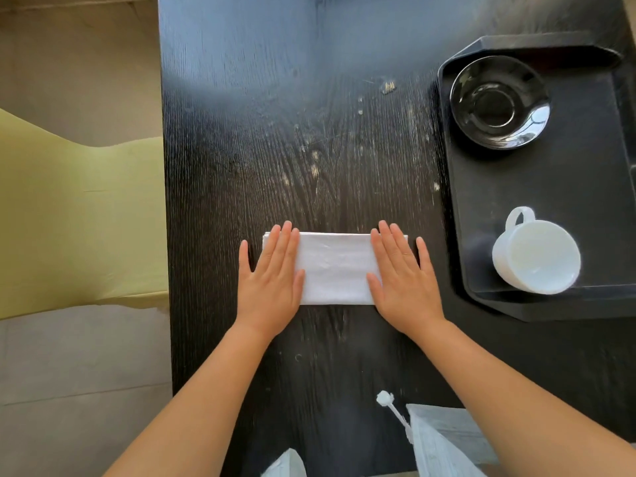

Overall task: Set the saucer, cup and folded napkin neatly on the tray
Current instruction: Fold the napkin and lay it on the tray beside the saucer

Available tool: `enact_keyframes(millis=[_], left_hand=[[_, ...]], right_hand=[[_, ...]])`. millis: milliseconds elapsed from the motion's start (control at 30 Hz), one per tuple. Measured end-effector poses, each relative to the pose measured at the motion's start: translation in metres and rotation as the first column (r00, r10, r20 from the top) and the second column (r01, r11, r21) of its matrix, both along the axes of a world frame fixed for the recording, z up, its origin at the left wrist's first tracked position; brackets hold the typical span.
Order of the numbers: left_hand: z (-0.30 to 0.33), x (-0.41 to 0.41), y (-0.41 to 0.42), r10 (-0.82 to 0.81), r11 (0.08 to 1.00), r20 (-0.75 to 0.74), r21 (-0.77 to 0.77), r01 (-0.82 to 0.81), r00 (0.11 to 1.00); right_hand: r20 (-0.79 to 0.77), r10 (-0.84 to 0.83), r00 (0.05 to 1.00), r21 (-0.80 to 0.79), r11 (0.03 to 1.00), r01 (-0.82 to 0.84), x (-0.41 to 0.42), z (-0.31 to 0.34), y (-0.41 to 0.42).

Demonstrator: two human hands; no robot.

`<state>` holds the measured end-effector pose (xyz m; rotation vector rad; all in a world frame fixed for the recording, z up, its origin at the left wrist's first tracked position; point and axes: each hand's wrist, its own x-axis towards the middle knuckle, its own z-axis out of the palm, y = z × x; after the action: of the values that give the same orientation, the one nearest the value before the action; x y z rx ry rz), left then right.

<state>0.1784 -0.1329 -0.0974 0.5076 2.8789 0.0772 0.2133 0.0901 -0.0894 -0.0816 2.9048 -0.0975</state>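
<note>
A folded white napkin lies flat on the dark wooden table, in the middle. My left hand presses flat on its left end, fingers spread. My right hand lies flat on its right end the same way. A black tray sits at the table's right side. On the tray's far part rests a glossy black saucer. A white cup stands upright at the tray's near left corner, apart from the saucer, with its handle pointing away from me.
A yellow-green chair stands left of the table. The table's left edge runs close beside my left hand. White clothing with a drawstring hangs over the table's near edge. Pale specks dot the tabletop beyond the napkin.
</note>
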Motion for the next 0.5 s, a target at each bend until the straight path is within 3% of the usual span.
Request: enact_keyframes(millis=[200, 367, 500], left_hand=[[0.007, 0.005, 0.001, 0.161, 0.984, 0.077, 0.061, -0.166, 0.984], [0.021, 0.001, 0.006, 0.156, 0.984, 0.202, 0.048, -0.169, 0.967], [0.042, 0.004, 0.011, 0.429, 0.862, 0.172, 0.214, -0.459, 0.887]], right_hand=[[0.036, -0.067, 0.997, 0.033, 0.997, 0.066, 0.009, 0.004, 0.008], [0.081, -0.084, 0.993, 0.050, 0.996, 0.080, 0.008, 0.013, 0.004], [0.069, -0.225, 0.972, 0.015, 0.974, 0.224, 0.008, 0.028, -0.004]])
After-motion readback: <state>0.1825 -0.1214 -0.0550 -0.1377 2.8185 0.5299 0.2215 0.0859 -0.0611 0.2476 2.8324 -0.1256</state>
